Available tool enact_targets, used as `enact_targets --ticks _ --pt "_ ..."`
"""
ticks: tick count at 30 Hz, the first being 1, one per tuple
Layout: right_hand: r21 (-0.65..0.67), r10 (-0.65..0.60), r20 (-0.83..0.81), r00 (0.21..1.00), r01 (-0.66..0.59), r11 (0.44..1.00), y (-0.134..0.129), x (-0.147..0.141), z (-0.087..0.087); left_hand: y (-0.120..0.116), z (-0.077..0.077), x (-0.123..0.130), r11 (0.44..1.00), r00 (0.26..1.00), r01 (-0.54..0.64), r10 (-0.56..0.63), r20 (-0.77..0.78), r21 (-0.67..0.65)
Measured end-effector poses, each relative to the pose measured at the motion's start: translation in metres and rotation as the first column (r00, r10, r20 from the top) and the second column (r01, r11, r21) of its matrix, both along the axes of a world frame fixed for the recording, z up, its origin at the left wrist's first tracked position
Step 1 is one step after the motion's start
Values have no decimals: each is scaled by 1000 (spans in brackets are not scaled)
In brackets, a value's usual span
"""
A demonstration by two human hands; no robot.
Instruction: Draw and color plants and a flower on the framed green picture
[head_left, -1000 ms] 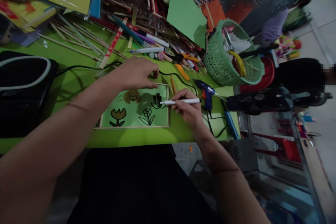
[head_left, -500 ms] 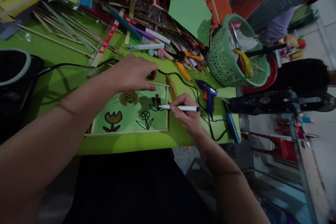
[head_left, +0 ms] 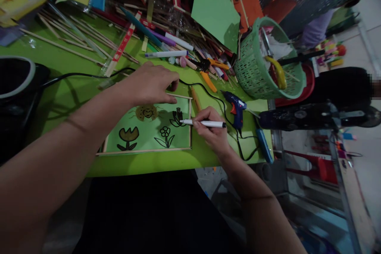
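A green sheet (head_left: 145,135) edged with thin wooden sticks lies on the table, with black-outlined flowers and a brown smiling round figure drawn on it. My right hand (head_left: 210,129) holds a white marker (head_left: 205,123), its tip at the dark flower (head_left: 177,117) on the sheet's right side. Over the sheet's upper edge rests my left hand (head_left: 154,83), fingers curled and thumb stretched out, holding nothing visible. My left forearm hides the sheet's upper left part.
Beyond the sheet lie an orange pen (head_left: 195,98), orange-handled scissors (head_left: 209,81), loose markers (head_left: 166,53) and wooden sticks (head_left: 71,47). A blue glue gun (head_left: 237,109) with a black cord and a green basket (head_left: 253,63) stand to the right. A black device (head_left: 22,119) is at left.
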State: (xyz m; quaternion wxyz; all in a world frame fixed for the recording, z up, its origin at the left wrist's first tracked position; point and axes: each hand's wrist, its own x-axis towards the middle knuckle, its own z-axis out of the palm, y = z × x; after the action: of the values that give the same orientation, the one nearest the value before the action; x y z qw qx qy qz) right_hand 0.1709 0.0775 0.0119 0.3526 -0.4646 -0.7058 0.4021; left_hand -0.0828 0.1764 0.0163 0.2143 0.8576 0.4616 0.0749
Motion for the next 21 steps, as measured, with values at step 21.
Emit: enact_targets --ticks 21 --pt "-3 -15 38 999 15 1000 0 -3 -3 0 2 -2 1000 999 8 -7 43 -11"
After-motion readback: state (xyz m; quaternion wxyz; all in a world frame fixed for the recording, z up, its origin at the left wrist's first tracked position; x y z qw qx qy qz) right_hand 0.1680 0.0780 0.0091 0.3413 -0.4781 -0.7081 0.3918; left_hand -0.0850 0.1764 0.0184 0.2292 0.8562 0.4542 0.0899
